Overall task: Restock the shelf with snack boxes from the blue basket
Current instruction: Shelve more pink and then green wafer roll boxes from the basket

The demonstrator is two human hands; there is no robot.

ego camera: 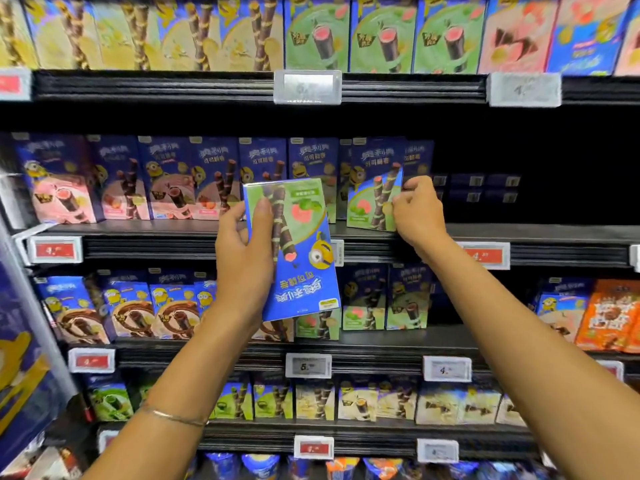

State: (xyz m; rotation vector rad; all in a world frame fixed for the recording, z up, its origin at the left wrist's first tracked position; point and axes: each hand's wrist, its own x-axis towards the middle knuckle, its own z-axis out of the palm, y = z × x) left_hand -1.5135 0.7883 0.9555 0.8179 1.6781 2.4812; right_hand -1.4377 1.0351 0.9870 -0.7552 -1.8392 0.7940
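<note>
On the second shelf point(540, 233) down, snack boxes point(214, 178) stand upright in a row along the front: pink-fronted ones at the left and green-fronted ones toward the middle, where the row stops. Past that point the shelf is dark, with a few small dark packs point(478, 187) far back (too dim to tell more).

The end box point(372, 192), green and blue, stands on this shelf as the last in the row. The right hand point(419, 209) has its fingers curled and pinches the right edge of that box near its top.

The left hand point(242, 258) grips a second green-and-blue box point(298, 251), thumb lying across the front and fingers wrapped behind the left edge. This one is held in the air in front of the shelf edge, upside down (its lettering reads inverted), just left of the end box. A thin bracelet point(173, 415) sits on the left wrist.

Above, the top shelf point(173, 86) carries yellow, green and pink boxes. Below, the third shelf point(381, 336) holds brown-fronted and green-fronted boxes, with orange packs point(609, 313) at the right. Price tags point(307, 86), some red and some white, are clipped along the shelf edges.
</note>
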